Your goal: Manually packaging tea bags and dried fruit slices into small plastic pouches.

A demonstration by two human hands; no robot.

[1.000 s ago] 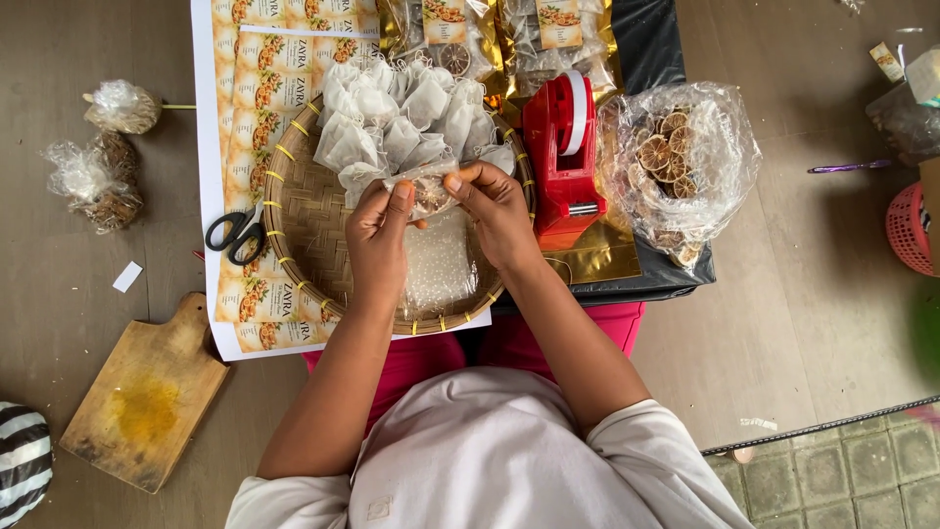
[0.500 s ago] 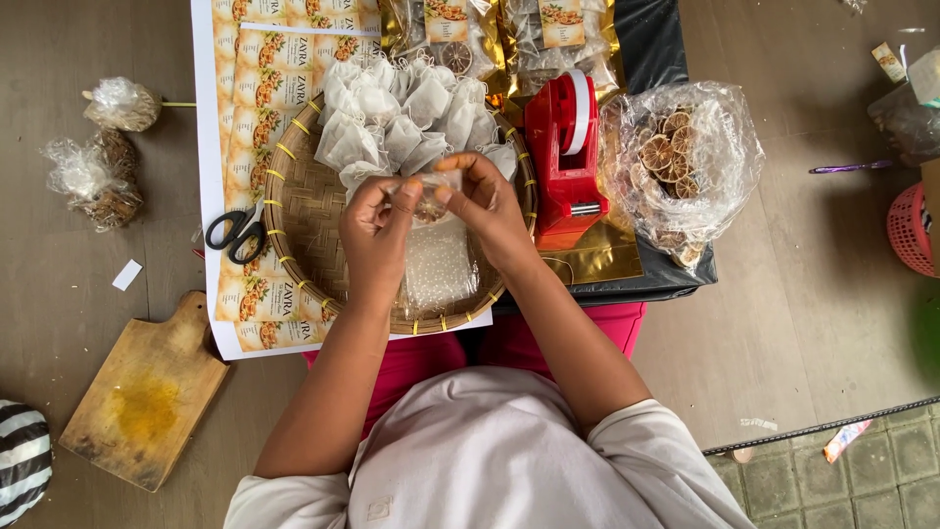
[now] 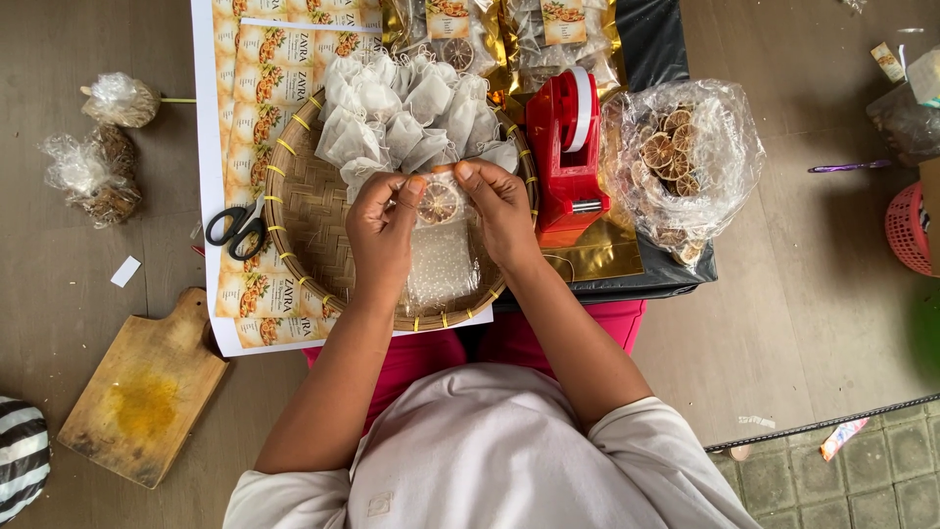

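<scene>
At the far left a striped object (image 3: 20,456) shows at the edge, then two clear bags of brown bits (image 3: 93,171) lie on the floor, and one wooden cutting board (image 3: 147,392) with a yellow stain lies nearer the person. One pair of black-handled scissors (image 3: 238,227) rests on a white sheet of printed labels (image 3: 269,78), rows of small orange-and-white rectangles. One round woven tray (image 3: 304,211) sits on that sheet, its far half heaped with white filter pouches (image 3: 406,113), too many and too overlapped to count.

Over the tray's middle, both forearms reach forward from the body. The left hand (image 3: 382,235) and right hand (image 3: 504,211) face each other, fingers clamped on the top corners of one small clear bag (image 3: 441,255) that hangs between them, with one dried citrus slice (image 3: 438,204) inside near its top.

Right of the tray stands one red tape dispenser (image 3: 563,157) on a gold foil sheet (image 3: 597,255). Gold-edged packets (image 3: 529,29) lie behind it. Further right, one open clear bag of dried citrus slices (image 3: 685,162) sits, then a pink basket (image 3: 916,230) at the edge.
</scene>
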